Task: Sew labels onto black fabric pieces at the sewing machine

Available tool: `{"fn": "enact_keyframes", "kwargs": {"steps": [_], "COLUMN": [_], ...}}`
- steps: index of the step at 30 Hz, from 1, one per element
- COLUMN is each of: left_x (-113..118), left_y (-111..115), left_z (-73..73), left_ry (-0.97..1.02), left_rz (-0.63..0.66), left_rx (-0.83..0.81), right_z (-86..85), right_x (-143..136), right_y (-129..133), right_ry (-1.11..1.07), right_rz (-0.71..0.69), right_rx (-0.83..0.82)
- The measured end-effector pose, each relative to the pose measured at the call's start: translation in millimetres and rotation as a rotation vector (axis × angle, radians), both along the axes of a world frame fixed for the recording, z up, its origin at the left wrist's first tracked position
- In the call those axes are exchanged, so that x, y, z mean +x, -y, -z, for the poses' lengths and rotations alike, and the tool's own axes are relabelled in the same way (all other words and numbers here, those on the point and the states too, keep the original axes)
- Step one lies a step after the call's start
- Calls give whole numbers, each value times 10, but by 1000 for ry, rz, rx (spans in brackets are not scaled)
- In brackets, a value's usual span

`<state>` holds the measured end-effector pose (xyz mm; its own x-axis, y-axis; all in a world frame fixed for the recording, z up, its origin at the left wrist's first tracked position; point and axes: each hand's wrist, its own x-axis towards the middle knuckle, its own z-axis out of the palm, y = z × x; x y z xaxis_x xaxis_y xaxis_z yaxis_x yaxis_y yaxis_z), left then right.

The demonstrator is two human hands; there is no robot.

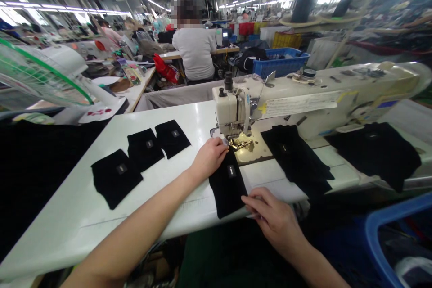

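Observation:
A black fabric piece (pixel 228 195) with a small label (pixel 231 171) lies on the white sewing table (pixel 182 207), its far end at the presser foot (pixel 240 145) of the sewing machine (pixel 232 110). My left hand (pixel 209 155) is closed on the piece's far left edge, fingertips close beside the presser foot. Between thumb and fingers, my right hand (pixel 273 216) pinches the near right edge. To the left lie three similar labelled pieces (pixel 111 186). Right of the needle is a black fabric stack (pixel 295 157), also labelled on top.
More black fabric (pixel 378 148) lies under the machine arm at right. A blue basket (pixel 384 220) stands low at right. A green-rimmed fan (pixel 43 72) is at far left. Ahead, a person in a white top (pixel 195 51) sits near a blue crate (pixel 280 60).

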<state>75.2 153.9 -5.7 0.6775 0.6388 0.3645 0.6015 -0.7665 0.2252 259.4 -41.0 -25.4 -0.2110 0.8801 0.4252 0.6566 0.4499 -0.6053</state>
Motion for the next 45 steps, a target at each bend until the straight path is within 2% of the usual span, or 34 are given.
{"fn": "enact_keyframes", "kwargs": {"steps": [5, 13, 21, 28, 35, 37, 39, 40, 42, 44, 45], "left_x": [-15, -18, -32, -35, -48, -62, -86, -103, -146, -197, -222], "left_y": [-93, -112, -59, -70, -111, -24, 166, 297, 597, 876, 985], "left_z": [25, 40, -45, -71, -88, -119, -173, -205, -266, -301, -303], "left_ry": [38, 8, -147, -188, -226, -232, -197, -165, -104, -101, -106], "left_rz": [34, 37, 83, 62, 55, 32, 43, 77, 225, 371, 401], "left_rx": [27, 64, 158, 140, 130, 115, 88, 63, -19, -104, -110], "right_z": [-10, -32, -83, -137, -201, -196, -177, -165, -141, -125, -120], "right_x": [-45, -62, -49, -35, -46, -42, -29, -20, -1, 15, 21], "right_y": [-43, -44, -47, -84, -130, -106, -69, -50, -15, 7, 11], "right_ry": [-31, 20, 123, 247, 281, 293, 307, 314, 327, 342, 349], "right_rz": [49, 52, 34, 20, 26, 36, 42, 42, 39, 40, 41], "right_rx": [36, -36, -71, -128, -179, -173, -151, -137, -107, -77, -66]}}
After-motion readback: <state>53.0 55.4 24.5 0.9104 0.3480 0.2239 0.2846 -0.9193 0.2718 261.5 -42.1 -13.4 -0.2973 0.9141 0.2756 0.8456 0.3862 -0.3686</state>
